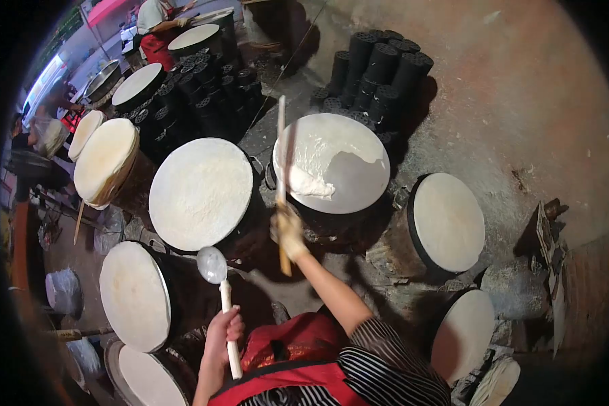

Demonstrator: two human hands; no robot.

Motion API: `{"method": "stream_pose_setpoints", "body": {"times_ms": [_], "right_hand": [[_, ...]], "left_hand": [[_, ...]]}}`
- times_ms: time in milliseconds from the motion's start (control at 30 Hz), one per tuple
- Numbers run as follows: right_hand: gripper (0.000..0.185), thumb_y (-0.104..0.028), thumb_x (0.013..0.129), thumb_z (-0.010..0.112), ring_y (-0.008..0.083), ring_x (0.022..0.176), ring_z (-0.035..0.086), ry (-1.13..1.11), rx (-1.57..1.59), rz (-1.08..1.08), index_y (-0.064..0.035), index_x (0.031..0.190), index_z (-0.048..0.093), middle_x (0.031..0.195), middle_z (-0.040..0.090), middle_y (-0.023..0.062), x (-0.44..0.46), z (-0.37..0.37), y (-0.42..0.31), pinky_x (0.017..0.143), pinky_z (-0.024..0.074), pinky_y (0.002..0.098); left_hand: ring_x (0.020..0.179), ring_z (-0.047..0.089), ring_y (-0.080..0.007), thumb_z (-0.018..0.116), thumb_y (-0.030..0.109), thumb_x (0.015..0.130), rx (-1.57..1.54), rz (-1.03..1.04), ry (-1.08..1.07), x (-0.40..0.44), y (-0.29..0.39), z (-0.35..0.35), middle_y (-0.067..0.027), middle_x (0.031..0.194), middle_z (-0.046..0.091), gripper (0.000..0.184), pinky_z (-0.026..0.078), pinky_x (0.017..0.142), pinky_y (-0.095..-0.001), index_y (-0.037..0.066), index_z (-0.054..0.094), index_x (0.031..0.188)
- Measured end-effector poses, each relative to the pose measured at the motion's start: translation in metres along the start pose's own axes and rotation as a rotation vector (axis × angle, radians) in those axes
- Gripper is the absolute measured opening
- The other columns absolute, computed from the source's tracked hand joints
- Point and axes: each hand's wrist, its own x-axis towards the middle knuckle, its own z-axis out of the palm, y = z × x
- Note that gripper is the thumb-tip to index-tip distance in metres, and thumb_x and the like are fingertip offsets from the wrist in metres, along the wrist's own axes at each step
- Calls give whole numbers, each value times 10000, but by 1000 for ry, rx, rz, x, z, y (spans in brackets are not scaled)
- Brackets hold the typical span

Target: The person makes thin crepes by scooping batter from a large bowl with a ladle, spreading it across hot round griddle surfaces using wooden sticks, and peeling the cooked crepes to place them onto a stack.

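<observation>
Head view: the left hand (224,330) is curled around a ladle (212,264) nearer than the half-coated griddle (360,184), the gloved right hand (289,232) grips a wooden stick (281,128) at that griddle's near-left edge, white batter (309,183) lies on its surface, and black cylinders (383,62) stand beyond it.

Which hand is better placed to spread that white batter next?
Probably the right hand: it holds the stick close to the batter, while the left hand holds a ladle farther off.
</observation>
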Motion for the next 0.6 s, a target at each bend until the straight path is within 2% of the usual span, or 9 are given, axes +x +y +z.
{"method": "stream_pose_setpoints", "body": {"times_ms": [100,133,167,267,333,367,400,433,600], "right_hand": [[283,-369,1024,436,120,425,450,201,36,66,-151,1163,551,594,438,-19,82,64,29,370,362,278],[257,-408,991,501,128,367,419,299,-99,-78,-151,985,489,547,418,-13,108,68,52,320,325,293],[257,-416,989,500,131,357,411,296,-67,-87,-158,993,492,538,414,-12,124,61,85,315,319,298],[215,-401,991,490,135,357,398,193,353,111,-193,1037,512,544,429,-27,34,60,64,316,300,300],[108,-321,1006,469,85,371,362,366,271,101,-260,1090,499,565,382,-63,-26,52,62,311,268,250],[115,-312,998,490,79,384,372,326,321,99,-268,1104,491,588,403,-62,-58,41,57,321,274,243],[136,-322,991,510,78,392,380,307,369,120,-273,1115,483,607,419,-59,-82,28,54,330,283,242],[240,-452,967,521,105,370,387,292,358,105,-284,1133,478,619,499,-46,-95,7,65,321,286,248],[257,-496,940,544,141,351,379,294,281,147,-312,1115,508,591,518,-27,-133,-83,38,320,305,300]], "left_hand": [[487,340,-33,531,105,971,-28,19,48,-25,-4,-32,21,668,400,111,246,356,-156,31,532,1054],[487,340,-33,531,105,971,-25,13,47,-28,-5,-39,21,668,400,111,246,356,-156,31,532,1054],[486,340,-34,528,103,972,-82,6,48,-33,-5,-50,20,669,400,111,245,353,-157,27,531,1052],[481,341,-35,518,90,972,-151,10,47,-42,-5,-64,16,667,399,108,251,346,-158,11,521,1047],[479,358,-34,506,99,977,-151,11,41,-40,-4,-67,8,665,405,102,289,336,-144,2,530,994],[484,362,-35,508,85,970,-156,21,32,-40,-3,-62,3,668,415,89,291,342,-143,0,526,994],[484,362,-35,508,85,970,-158,17,27,-40,-3,-59,3,668,415,89,291,342,-143,0,526,994],[487,365,-35,509,81,969,-153,8,20,-37,-3,-57,1,670,417,89,292,344,-142,-1,523,1000],[490,369,-38,518,75,963,-118,-64,-64,-26,-6,-30,-3,679,424,100,295,344,-144,1,509,1029]]}}
